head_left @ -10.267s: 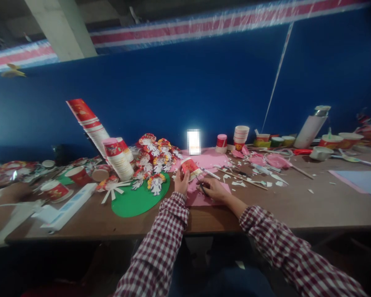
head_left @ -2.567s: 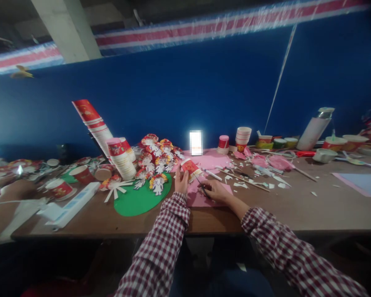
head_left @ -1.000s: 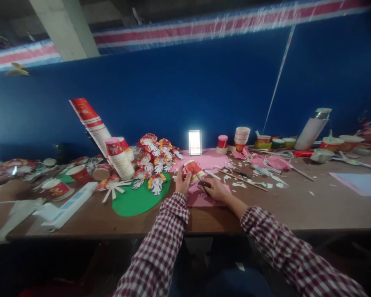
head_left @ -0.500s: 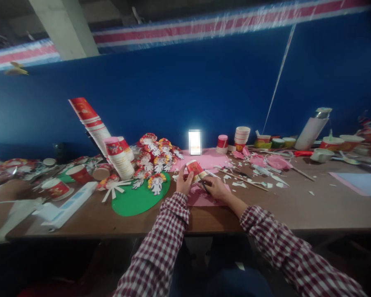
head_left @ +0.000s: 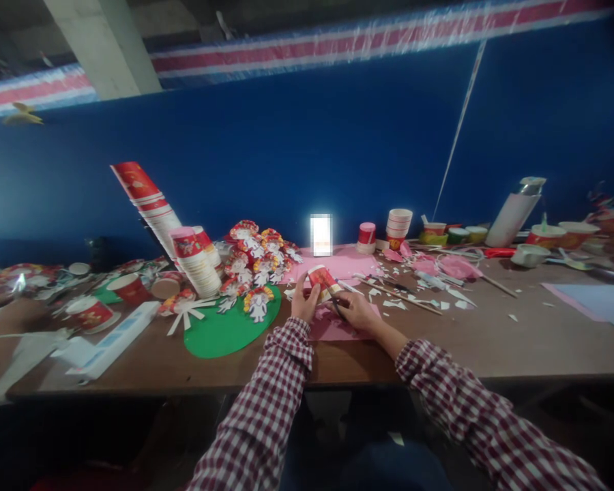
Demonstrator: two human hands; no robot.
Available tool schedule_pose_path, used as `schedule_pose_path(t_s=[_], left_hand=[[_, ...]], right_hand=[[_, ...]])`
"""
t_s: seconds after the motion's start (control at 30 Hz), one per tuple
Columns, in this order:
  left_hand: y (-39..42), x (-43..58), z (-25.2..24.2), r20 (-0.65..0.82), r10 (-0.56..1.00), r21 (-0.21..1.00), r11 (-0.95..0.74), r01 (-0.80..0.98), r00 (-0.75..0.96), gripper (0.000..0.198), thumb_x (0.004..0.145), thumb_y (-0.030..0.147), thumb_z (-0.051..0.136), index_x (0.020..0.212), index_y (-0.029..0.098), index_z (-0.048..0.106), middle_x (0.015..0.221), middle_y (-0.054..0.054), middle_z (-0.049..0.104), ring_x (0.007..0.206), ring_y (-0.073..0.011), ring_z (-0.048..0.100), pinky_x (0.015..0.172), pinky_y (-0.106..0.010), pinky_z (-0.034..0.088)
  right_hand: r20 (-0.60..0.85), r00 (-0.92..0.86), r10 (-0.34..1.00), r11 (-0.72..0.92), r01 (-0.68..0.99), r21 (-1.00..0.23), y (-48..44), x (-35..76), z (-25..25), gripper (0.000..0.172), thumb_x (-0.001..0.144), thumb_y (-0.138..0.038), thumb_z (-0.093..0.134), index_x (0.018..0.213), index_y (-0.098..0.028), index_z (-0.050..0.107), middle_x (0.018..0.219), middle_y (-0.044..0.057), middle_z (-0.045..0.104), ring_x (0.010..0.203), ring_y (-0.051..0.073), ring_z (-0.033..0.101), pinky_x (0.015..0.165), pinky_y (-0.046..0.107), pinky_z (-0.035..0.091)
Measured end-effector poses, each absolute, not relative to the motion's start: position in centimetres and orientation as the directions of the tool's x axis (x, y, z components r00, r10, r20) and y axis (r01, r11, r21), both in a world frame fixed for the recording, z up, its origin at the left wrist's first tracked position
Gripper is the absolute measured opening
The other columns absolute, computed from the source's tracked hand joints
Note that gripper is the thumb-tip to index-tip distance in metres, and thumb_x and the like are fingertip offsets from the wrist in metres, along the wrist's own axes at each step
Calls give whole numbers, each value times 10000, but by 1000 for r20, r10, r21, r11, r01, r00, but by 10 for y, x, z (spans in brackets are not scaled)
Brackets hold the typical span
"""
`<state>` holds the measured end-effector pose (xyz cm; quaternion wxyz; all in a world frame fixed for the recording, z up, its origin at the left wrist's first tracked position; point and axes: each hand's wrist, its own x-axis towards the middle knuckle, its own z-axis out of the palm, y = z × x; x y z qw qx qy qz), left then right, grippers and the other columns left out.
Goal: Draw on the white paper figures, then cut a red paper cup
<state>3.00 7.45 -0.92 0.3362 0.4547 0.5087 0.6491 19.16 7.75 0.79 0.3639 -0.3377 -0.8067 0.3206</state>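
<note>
Near the middle of the table, my left hand (head_left: 304, 301) is closed around a red and white paper cup (head_left: 322, 278), which is tilted. My right hand (head_left: 355, 310) is closed on a thin dark tool (head_left: 339, 307) whose end reaches the cup's side. Its exact kind is too small and blurred to make out. Both hands are just above a pink sheet (head_left: 332, 331). Behind them lies another pink sheet (head_left: 351, 260), partly hidden by a bright glowing screen (head_left: 321, 235).
Cup stacks (head_left: 197, 262) and a pile of paper figures (head_left: 258, 256) stand left, by a green sheet (head_left: 225, 334). Paper scraps (head_left: 393, 303), sticks (head_left: 409, 298) and a tilted white bottle (head_left: 512, 218) are right. Another person's hand (head_left: 18, 317) is far left.
The view has shifted slightly, so table items appear a little farther left. Both hands keep nearly the same hold on the cup and the dark tool.
</note>
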Motion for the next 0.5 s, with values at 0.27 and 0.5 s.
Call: schedule_pose_path(t_s=[0.27, 0.5], left_hand=[[77, 28, -13, 244, 904, 969, -238, 62, -351, 592, 727, 403, 679, 1254, 212, 487, 751, -6, 598, 626, -115, 587, 615, -240, 500], [78, 29, -13, 248, 900, 964, -267, -3, -359, 614, 710, 368, 704, 1257, 200, 481, 833, -38, 617, 668, -127, 604, 613, -245, 509]], right_hand=[[389, -501, 773, 588, 335, -736, 79, 192, 7, 297, 829, -417, 549, 833, -153, 684, 742, 39, 662, 641, 154, 558, 595, 228, 415], [345, -519, 782, 562, 348, -750, 76, 190, 9, 270, 816, -384, 558, 823, -138, 667, 630, 15, 604, 534, 121, 492, 497, 213, 352]])
